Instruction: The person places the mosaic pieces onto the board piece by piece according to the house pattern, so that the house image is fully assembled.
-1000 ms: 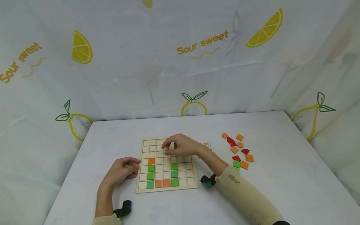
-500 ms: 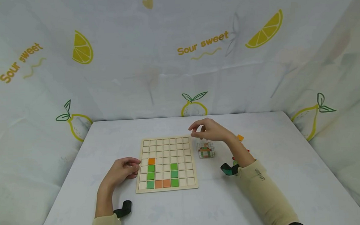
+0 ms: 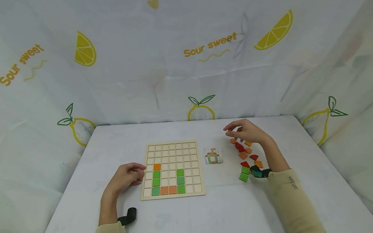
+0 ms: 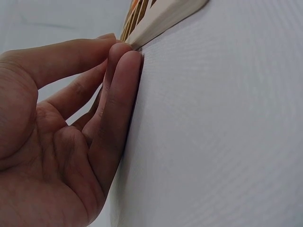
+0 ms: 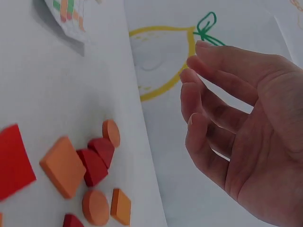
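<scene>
A wooden grid board (image 3: 170, 159) lies on the table, holding an orange square (image 3: 157, 167) and several green and orange squares toward its near edge. The left hand (image 3: 125, 176) rests at the board's left edge, fingers loosely bent; in the left wrist view its fingertips touch the board's edge (image 4: 165, 21). Above the far end of the loose pieces hovers the right hand (image 3: 244, 130), with nothing between its relaxed fingers. Beneath it lie orange discs (image 3: 248, 150), red pieces (image 3: 254, 157) and orange squares; the right wrist view shows an orange square (image 5: 63, 167) beside red pieces (image 5: 94, 167).
A small patterned card (image 3: 213, 155) lies between the board and the loose pieces. Two green squares (image 3: 243, 177) sit at the near end of the pieces, by the right wrist's strap. A lemon-print cloth (image 3: 141, 80) hangs behind the table.
The right hand has moved right, from above the board past the card to above the loose pieces. The card and the pieces are uncovered more. The left hand has stayed still.
</scene>
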{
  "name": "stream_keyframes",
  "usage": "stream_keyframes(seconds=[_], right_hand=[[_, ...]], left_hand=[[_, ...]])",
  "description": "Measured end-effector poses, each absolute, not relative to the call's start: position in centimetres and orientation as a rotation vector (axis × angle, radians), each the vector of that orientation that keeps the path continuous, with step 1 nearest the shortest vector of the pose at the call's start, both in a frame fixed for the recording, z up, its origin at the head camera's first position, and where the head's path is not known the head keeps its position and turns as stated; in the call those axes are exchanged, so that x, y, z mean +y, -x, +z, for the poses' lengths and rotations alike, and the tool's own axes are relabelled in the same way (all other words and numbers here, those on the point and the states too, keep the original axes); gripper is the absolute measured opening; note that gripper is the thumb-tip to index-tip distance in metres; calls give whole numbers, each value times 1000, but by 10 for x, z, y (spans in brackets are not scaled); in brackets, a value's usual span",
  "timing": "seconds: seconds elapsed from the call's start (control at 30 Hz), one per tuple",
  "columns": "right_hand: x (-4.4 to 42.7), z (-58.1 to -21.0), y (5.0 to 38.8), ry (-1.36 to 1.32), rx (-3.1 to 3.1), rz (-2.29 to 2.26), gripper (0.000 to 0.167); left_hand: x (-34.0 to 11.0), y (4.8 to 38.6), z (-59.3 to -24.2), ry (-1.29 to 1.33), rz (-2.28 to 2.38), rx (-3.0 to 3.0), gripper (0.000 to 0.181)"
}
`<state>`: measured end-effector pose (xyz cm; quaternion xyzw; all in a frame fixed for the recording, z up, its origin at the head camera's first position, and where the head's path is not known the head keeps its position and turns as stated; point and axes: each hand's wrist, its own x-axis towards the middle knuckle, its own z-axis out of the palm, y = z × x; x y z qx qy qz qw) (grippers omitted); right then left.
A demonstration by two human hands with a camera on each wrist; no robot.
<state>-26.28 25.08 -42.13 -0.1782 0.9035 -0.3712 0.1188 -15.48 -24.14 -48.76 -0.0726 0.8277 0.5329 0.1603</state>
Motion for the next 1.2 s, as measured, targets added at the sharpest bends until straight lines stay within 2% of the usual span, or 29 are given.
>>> stream_keyframes(seconds=[0.27,0.53,0.87,1.2], right_hand=[[295,-431,258,427,2671,-1057,39],[329,-454,259,297,2670,-1028,35],[342,-470,259,204,2645,-1023,45],[340,-474,261,198,2656,-997,44]], left_hand=[[-241,156,-489,202,1511,2380,28],[-241,156,-489,194,1506,2376,28],[-241,154,-486,195,1517,2374,29],[-242,156,-490,210,1510,2376,27]])
